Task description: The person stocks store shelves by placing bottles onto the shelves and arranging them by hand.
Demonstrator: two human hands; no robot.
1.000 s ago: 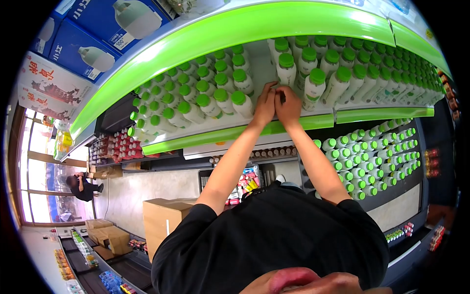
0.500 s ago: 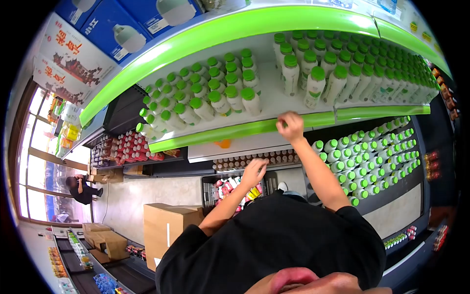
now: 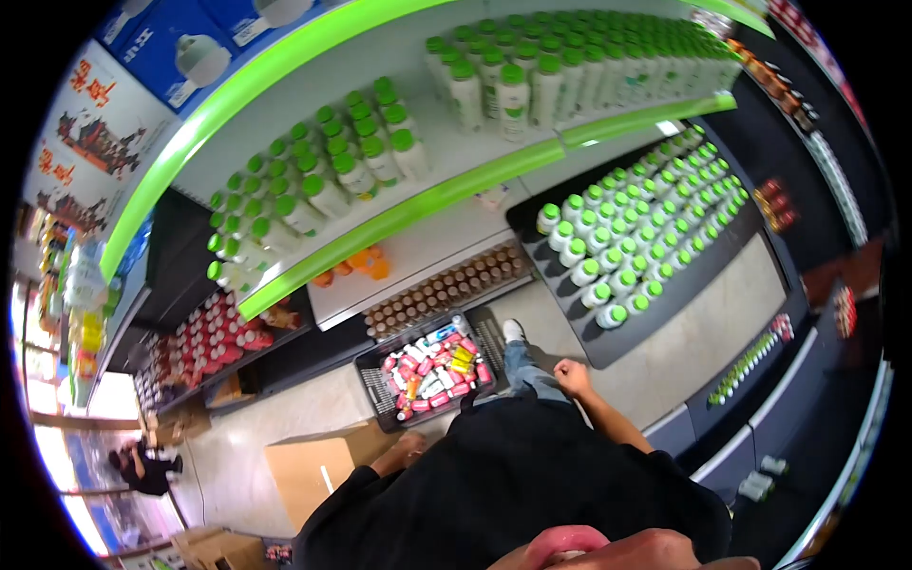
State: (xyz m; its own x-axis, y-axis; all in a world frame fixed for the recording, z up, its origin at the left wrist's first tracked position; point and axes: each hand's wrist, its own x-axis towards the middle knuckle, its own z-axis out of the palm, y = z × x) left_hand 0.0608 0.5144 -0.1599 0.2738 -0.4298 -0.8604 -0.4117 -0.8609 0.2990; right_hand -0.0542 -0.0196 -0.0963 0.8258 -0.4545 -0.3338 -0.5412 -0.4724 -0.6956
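Observation:
My right hand (image 3: pixel 572 377) hangs beside my jeans leg (image 3: pixel 530 369), its fingers curled and nothing visible in them. It is nearest to a dark tray-like shelf (image 3: pixel 594 344) bearing rows of white bottles with green caps (image 3: pixel 622 282). On the other side, my left hand (image 3: pixel 407 448) is low by my body, between a cardboard box (image 3: pixel 318 465) and a black plastic crate (image 3: pixel 370 382). Shadow and my sleeve obscure its fingers. Inside the crate lie jumbled pink, white and yellow bottles (image 3: pixel 432 380).
Green-capped bottles (image 3: pixel 513 95) stand in two groups on the upper shelf, whose green front edge (image 3: pixel 418 218) runs across the view. Below are brown-capped bottles (image 3: pixel 446 290), orange items (image 3: pixel 366 263) and red-pink bottles (image 3: pixel 214 337). A person (image 3: pixel 142 465) stands at far left.
Both hands have dropped: the right from the upper shelf's edge to beside my leg, the left from above the crate to beside my body. The view has turned, showing more of the crate and floor.

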